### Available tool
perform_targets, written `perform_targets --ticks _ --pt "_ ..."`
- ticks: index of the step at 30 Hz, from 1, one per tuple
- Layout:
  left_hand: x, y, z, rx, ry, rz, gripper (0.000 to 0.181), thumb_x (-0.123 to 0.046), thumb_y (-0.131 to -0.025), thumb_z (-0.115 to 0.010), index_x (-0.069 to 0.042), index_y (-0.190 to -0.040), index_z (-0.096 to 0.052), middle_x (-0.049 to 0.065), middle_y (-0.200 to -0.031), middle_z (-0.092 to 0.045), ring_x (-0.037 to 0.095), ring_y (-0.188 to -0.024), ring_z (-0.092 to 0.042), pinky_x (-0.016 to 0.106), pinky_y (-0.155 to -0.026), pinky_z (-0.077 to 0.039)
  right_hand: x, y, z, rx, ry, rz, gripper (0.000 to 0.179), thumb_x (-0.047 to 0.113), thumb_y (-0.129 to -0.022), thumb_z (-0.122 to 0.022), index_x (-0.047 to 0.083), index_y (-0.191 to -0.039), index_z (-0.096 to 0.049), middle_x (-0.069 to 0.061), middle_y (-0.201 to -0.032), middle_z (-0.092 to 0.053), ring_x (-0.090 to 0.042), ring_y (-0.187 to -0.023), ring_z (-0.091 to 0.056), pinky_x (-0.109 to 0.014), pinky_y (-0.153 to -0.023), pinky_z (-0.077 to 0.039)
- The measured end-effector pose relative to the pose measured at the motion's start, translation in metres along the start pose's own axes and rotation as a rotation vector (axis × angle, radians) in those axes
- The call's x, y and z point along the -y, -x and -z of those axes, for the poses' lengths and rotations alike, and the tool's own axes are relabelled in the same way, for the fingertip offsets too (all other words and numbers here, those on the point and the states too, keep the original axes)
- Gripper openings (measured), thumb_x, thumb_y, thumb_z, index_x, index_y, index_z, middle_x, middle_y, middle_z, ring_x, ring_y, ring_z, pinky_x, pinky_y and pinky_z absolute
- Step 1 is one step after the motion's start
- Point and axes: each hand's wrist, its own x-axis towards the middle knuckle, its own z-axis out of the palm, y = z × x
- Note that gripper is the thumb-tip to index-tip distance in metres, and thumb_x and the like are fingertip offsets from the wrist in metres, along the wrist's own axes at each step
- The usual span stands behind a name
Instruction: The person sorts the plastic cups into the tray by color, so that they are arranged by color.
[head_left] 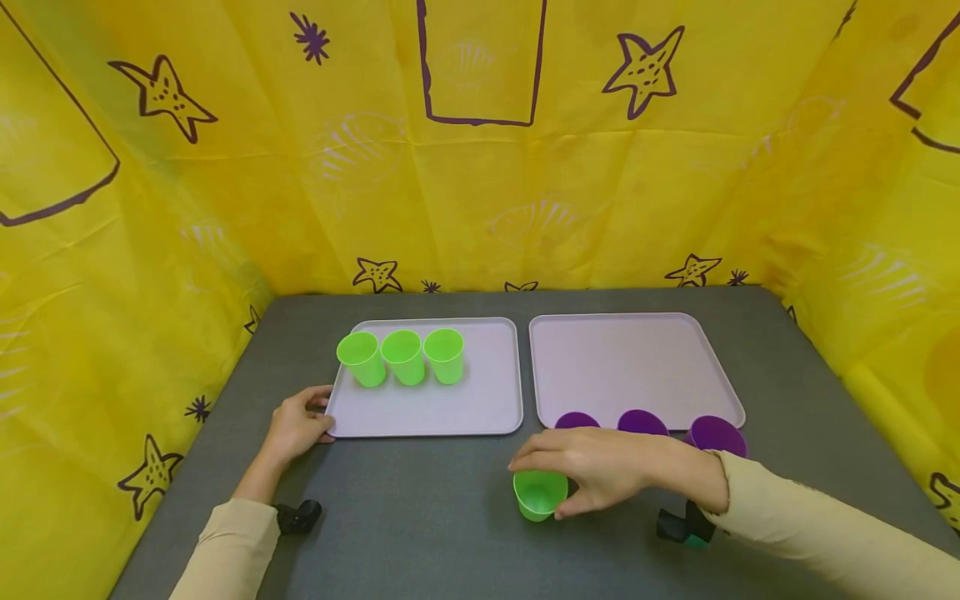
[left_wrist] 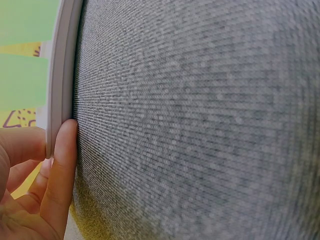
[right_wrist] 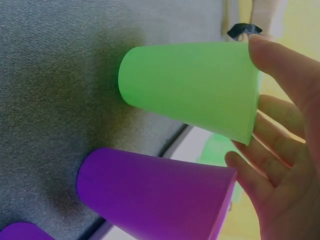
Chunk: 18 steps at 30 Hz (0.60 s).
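Note:
My right hand (head_left: 592, 467) reaches over the table and grips a green cup (head_left: 534, 504) at its rim, thumb on one side and fingers on the other. The right wrist view shows this green cup (right_wrist: 190, 87) beside a purple cup (right_wrist: 155, 192), its base close to the table. At the left tray's (head_left: 427, 417) near left corner, my left hand (head_left: 296, 425) pinches the rim. Thumb and fingers (left_wrist: 62, 165) meet that rim in the left wrist view. Three green cups (head_left: 403, 358) stand upright in a row on this tray.
A second pale tray (head_left: 630, 367) lies to the right, behind a row of three purple cups (head_left: 716, 435) partly hidden by my right hand and arm. The grey table (head_left: 420, 517) is enclosed by yellow patterned cloth (head_left: 465, 200) at the back and sides.

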Motion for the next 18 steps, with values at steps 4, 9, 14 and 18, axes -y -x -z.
perform_targets --ticks 4,9,14,18 --pt "0.0 -0.001 -0.001 -0.003 0.001 -0.001 0.054 0.008 -0.075 -0.058 0.008 -0.128 -0.045 0.029 -0.11 -0.051 0.023 -0.079 -0.062 0.032 -0.054 -0.057 0.0 -0.001 0.002 -0.02 -0.014 0.009 0.062 0.036 -0.078 -0.071 0.011 -0.131 -0.048 0.001 -0.128 -0.05 -0.009 -0.115 -0.049 -0.022 -0.097 -0.044" --pt "0.001 -0.001 -0.001 -0.006 0.0 -0.004 0.054 0.008 -0.075 -0.058 0.008 -0.128 -0.045 0.029 -0.109 -0.051 0.023 -0.078 -0.062 0.031 -0.054 -0.057 0.001 -0.003 0.008 -0.019 -0.072 -0.002 0.061 0.037 -0.08 -0.068 0.012 -0.132 -0.046 0.002 -0.129 -0.048 -0.009 -0.116 -0.047 -0.022 -0.098 -0.043" --pt "0.002 -0.001 -0.001 -0.011 0.0 -0.008 0.053 0.008 -0.075 -0.058 0.008 -0.127 -0.046 0.028 -0.109 -0.051 0.022 -0.077 -0.062 0.031 -0.054 -0.057 -0.001 -0.008 0.017 -0.041 -0.13 0.004 0.061 0.037 -0.081 -0.068 0.013 -0.132 -0.046 0.002 -0.128 -0.048 -0.008 -0.114 -0.048 -0.022 -0.098 -0.043" --pt "0.002 -0.001 -0.001 -0.012 0.0 -0.009 0.053 0.008 -0.075 -0.058 0.008 -0.127 -0.046 0.028 -0.109 -0.051 0.022 -0.077 -0.062 0.031 -0.054 -0.057 -0.005 -0.013 0.026 -0.079 -0.153 0.009 0.061 0.035 -0.08 -0.069 0.012 -0.132 -0.046 0.002 -0.126 -0.049 -0.008 -0.112 -0.048 -0.022 -0.097 -0.044"
